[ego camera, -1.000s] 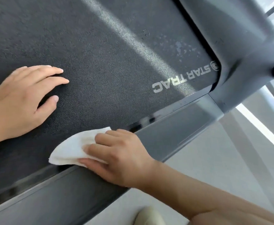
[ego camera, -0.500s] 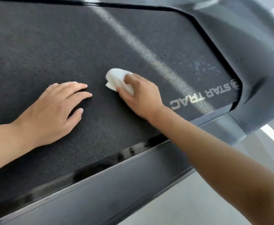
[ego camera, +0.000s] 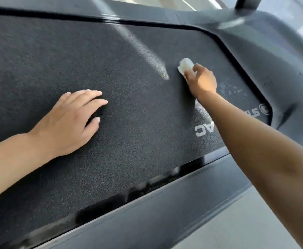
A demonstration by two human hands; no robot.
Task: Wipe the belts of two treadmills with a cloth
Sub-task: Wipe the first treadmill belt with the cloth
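Observation:
A dark textured treadmill belt (ego camera: 129, 87) fills most of the view, with white brand lettering partly hidden under my right forearm. My right hand (ego camera: 202, 81) reaches far across the belt and presses a small folded white cloth (ego camera: 185, 66) against it, fingers curled over the cloth. My left hand (ego camera: 71, 121) lies flat on the belt at the left, fingers straight, holding nothing. A patch of pale specks (ego camera: 231, 89) marks the belt just right of my right hand.
A grey side rail (ego camera: 147, 212) runs along the belt's near edge, with pale floor (ego camera: 255, 230) beyond it at the bottom right. The grey motor hood (ego camera: 273, 51) rises at the right end. A dark upright post (ego camera: 246, 2) stands at the top right.
My right hand has swept the cloth from the belt's near edge, across the middle, to the far right part of the belt. My left hand has stayed flat on the belt.

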